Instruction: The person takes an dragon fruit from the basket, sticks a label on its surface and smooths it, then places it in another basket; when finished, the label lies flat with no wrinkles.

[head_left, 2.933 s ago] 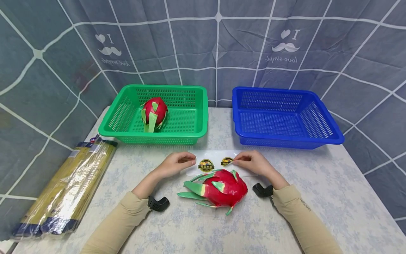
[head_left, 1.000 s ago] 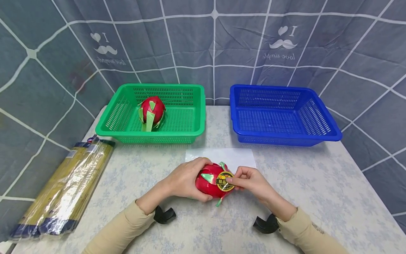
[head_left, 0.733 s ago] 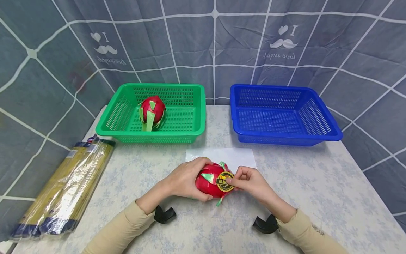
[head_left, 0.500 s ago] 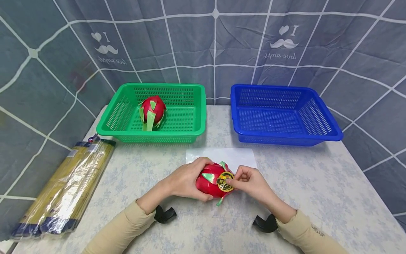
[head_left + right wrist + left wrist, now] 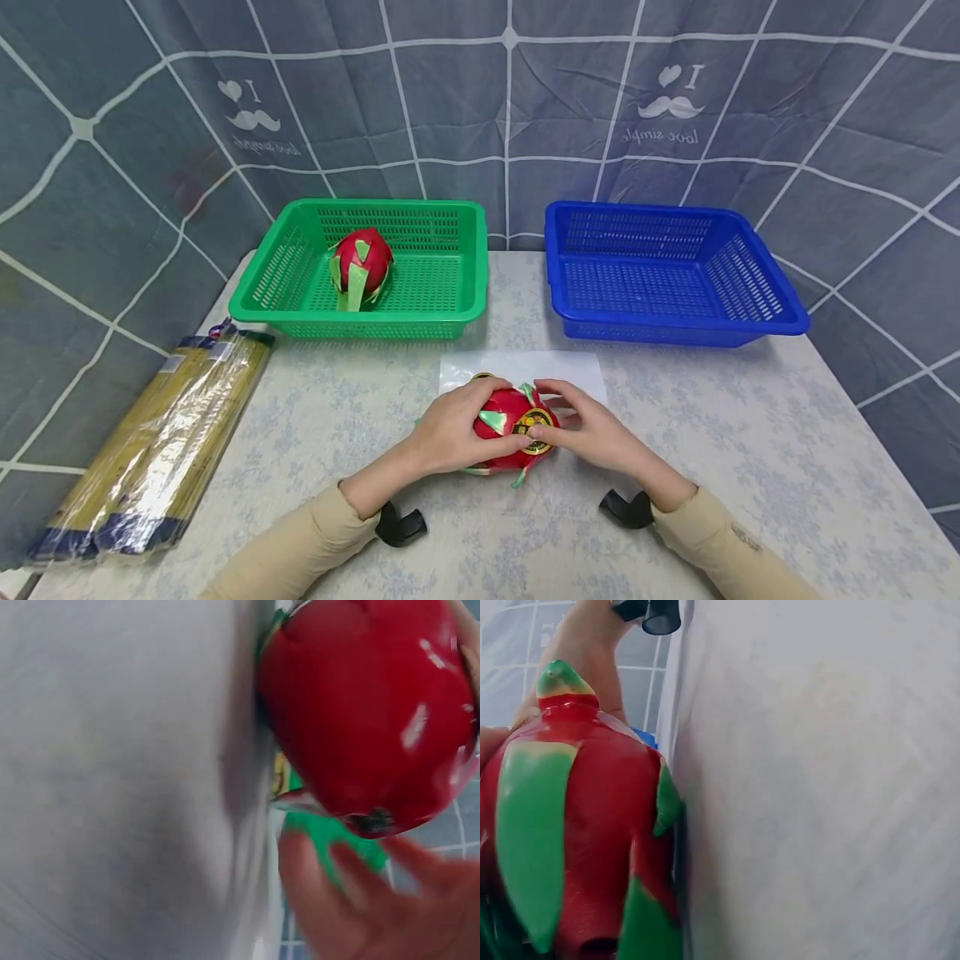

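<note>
A red dragon fruit [image 5: 507, 403] with green scales lies on its side on the table, between both hands. My left hand [image 5: 456, 432] grips it from the left, thumb across its front. A round black-and-gold sticker [image 5: 537, 416] lies against its right part, partly covered by thumb tips. At the fruit's right end is my right hand [image 5: 596, 432], its thumb at the sticker and its fingers loosely spread. The right wrist view shows that hand [image 5: 375, 911] blurred, below the fruit's end [image 5: 360, 705]. The left wrist view shows the scaled side [image 5: 600, 825] close up.
Behind the fruit lies a white sheet [image 5: 573, 367] bearing another sticker [image 5: 482, 376], mostly hidden. A green basket [image 5: 360, 318] holds a second dragon fruit [image 5: 365, 257]. A blue basket [image 5: 682, 325] stands right of it. Long plastic-wrapped yellow packs [image 5: 161, 442] lie at the left.
From the sheet, the right hand brought a sticker onto the fruit, then loosened its pinch and spread its fingers. The left hand took hold of the fruit; its thumb has moved right to the sticker.
</note>
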A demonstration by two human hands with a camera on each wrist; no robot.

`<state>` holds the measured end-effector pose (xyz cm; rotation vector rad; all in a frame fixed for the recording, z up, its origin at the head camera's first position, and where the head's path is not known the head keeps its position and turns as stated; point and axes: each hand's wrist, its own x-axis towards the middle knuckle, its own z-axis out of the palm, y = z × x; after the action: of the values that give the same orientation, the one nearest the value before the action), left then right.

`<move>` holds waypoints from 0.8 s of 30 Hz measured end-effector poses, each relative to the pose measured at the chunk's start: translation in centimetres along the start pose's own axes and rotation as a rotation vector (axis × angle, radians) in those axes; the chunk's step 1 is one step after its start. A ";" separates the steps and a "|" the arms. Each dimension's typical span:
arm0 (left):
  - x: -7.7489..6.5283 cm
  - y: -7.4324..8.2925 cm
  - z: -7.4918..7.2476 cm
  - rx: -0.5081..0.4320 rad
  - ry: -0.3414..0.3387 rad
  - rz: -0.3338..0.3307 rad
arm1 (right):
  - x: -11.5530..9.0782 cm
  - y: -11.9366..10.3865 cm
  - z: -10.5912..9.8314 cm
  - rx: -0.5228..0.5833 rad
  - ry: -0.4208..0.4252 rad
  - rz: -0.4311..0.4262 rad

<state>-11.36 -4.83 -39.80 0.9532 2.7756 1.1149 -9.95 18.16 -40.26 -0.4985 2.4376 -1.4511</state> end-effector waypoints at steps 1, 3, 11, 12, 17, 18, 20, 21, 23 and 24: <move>0.0 0.0 0.1 0.000 0.015 0.000 | 0.0 0.1 0.1 0.008 -0.031 -0.007; 0.0 0.0 0.3 0.010 0.041 0.004 | 0.1 0.1 0.4 0.019 -0.067 -0.021; 0.1 0.0 0.7 0.048 0.074 -0.001 | 0.2 -0.7 2.1 -0.003 0.042 -0.029; 0.1 0.0 0.7 0.049 0.073 0.000 | 0.2 -0.8 2.2 0.002 0.055 -0.020; 0.2 -0.2 0.6 0.026 0.072 0.030 | 0.5 -0.4 2.2 0.061 0.079 -0.010; 0.2 -0.2 0.5 0.017 0.073 0.038 | 0.5 -0.2 2.1 0.067 0.077 -0.015; 0.2 -0.3 0.5 -0.008 0.069 0.048 | 0.5 0.1 1.9 0.066 0.066 -0.041; 0.2 -0.3 0.4 -0.021 0.065 0.048 | 0.5 0.3 1.8 0.063 0.053 -0.057; 0.1 -0.3 0.4 -0.034 0.061 0.054 | 0.4 0.6 1.6 0.053 0.028 -0.087; 0.1 -0.3 0.4 -0.035 0.061 0.056 | 0.3 0.7 1.4 0.049 0.012 -0.101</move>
<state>-11.51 -4.71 -40.30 1.0162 2.7836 1.2159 -9.78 17.21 -41.59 -0.6120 2.4112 -1.5537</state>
